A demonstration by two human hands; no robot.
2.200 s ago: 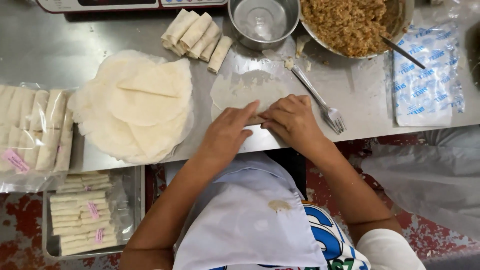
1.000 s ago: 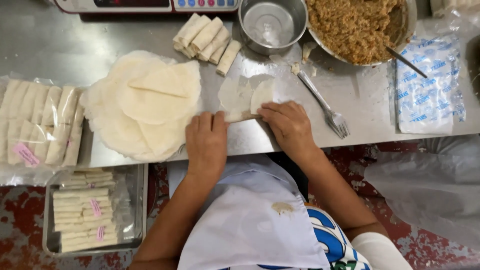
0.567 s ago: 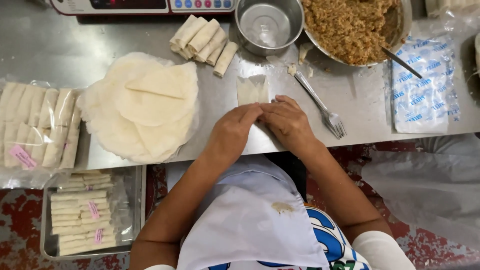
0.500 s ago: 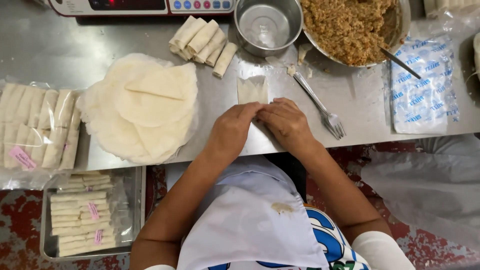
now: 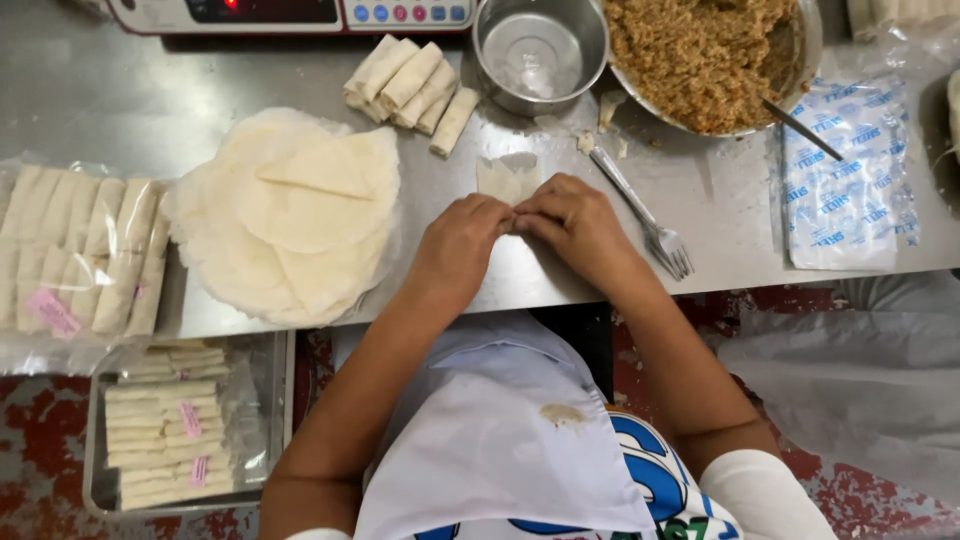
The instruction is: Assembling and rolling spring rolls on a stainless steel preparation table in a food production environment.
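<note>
Stainless steel worktop [image 5: 120, 95], seen from above, red patterned floor below the near edge.

Both hands at centre, near edge of the bench. Left hand [image 5: 460, 240] and right hand [image 5: 575, 222] side by side, fingertips meeting over a thin pale wrapper [image 5: 508, 178], fingers curled and pressed down on its near end, apparently pinching or rolling it. Far end of wrapper lying flat on the steel beyond the fingertips. Cannot tell whether filling sits under the fingers.

Handling, as a judgement: wrapper very light, limp, thin, likely tears easily and sticks to itself. Best taken at the near edge with several fingertips spread along its width, even light pressure, no single-point pinch.

Around it:
- Stack of round wrappers [image 5: 290, 215] to the left, top ones folded over.
- Finished rolls [image 5: 410, 80] in a row, far side, just left of an empty metal pot [image 5: 540, 50].
- Big bowl of brown minced filling [image 5: 710, 55] far right, utensil handle resting in it.
- Fork [image 5: 645, 210] just right of the right hand, tines toward the near edge.
- Printed plastic bags [image 5: 850, 170] at right.
- Bagged rolls [image 5: 75, 255] at left edge; tray of bagged rolls [image 5: 165, 430] lower, below bench level.
- Scale with keypad [image 5: 290, 12] at far edge.
</note>
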